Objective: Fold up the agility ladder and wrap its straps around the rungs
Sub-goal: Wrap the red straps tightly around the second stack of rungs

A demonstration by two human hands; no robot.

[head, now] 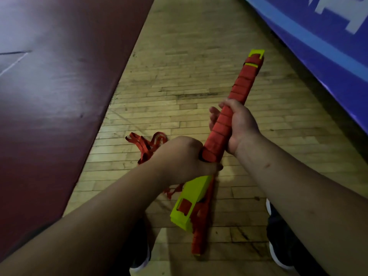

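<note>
Left hand gripping ladder bundle, right hand higher, fingers curled around it

Your left hand covers the ladder just where the wrapped strap ends, so how the loose strap joins it is hidden (it passes behind your wrist). Your right hand grips higher up; most of its fingers lie behind the ladder, only the tips showing. Your forearms cover most of both shoes and run out past the lower edge. The white lettering on the banner is cut off at the top and right edges, unreadable.
</note>
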